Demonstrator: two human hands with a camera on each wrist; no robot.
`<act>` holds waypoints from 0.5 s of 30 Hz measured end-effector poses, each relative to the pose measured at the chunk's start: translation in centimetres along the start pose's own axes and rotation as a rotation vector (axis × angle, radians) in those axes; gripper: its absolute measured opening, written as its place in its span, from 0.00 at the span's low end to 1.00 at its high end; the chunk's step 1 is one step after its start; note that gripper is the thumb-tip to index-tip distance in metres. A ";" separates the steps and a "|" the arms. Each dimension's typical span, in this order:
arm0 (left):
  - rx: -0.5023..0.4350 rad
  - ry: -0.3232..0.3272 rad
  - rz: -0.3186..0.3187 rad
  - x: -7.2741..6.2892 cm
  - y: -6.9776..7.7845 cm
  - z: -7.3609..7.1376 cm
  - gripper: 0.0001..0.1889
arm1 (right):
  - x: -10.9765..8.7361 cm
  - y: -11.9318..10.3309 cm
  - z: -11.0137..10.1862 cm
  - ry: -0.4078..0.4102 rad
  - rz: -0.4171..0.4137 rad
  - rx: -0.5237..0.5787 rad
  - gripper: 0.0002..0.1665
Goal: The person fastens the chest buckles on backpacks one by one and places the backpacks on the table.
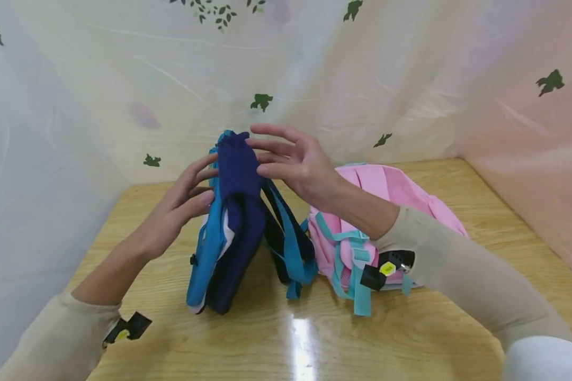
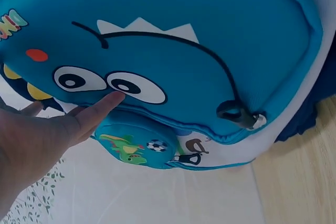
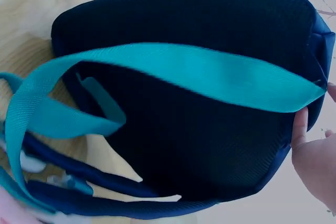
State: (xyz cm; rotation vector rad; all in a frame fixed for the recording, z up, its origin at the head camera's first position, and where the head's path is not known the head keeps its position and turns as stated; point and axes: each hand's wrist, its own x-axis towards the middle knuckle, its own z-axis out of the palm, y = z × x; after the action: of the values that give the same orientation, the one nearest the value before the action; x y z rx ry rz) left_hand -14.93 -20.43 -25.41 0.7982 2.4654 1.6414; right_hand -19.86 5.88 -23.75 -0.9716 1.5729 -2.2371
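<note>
A blue and navy child's backpack stands upright on the table, its side facing me. My left hand is at its front, fingers extended; in the left wrist view a fingertip lies against the cartoon-eyed front panel. Across from it, my right hand has its fingers loosely stretched at the upper back edge. The right wrist view shows that hand beside the top end of a teal shoulder strap, a finger touching there. Neither hand is curled round the bag.
A pink backpack with turquoise straps lies to the right, partly behind my right forearm. The blue bag's straps hang out towards it. A pale leaf-patterned curtain closes off the wooden table at the back and sides.
</note>
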 end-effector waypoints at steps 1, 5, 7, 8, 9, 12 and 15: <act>-0.024 0.009 -0.001 0.0 0.1 0.0 0.31 | 0.1 0.0 0.1 -0.012 -0.008 0.006 0.36; -0.133 0.047 0.005 0.1 0.3 -0.1 0.32 | 0.7 -0.1 0.4 -0.051 -0.039 -0.002 0.37; -0.173 0.068 0.008 0.1 0.5 -0.2 0.33 | 1.0 -0.1 0.6 -0.065 -0.050 -0.017 0.37; -0.185 0.079 0.008 0.1 0.6 -0.3 0.33 | 1.2 -0.1 0.7 -0.073 -0.056 -0.029 0.38; -0.184 0.091 0.011 0.1 0.8 -0.4 0.33 | 1.2 -0.1 0.7 -0.080 -0.058 -0.041 0.38; -0.120 0.128 0.015 -0.1 1.4 -0.9 0.31 | 1.2 0.1 0.9 -0.094 -0.063 -0.082 0.39; -0.037 0.138 0.013 -0.2 1.9 -1.4 0.29 | 1.2 0.5 1.1 -0.115 -0.073 -0.106 0.39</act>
State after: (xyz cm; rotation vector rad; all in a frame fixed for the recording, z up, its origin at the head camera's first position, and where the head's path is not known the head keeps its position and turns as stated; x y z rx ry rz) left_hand -14.52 -21.16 -23.14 0.7209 2.5164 1.7990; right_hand -20.17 4.21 -23.49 -1.1819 1.6440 -2.1209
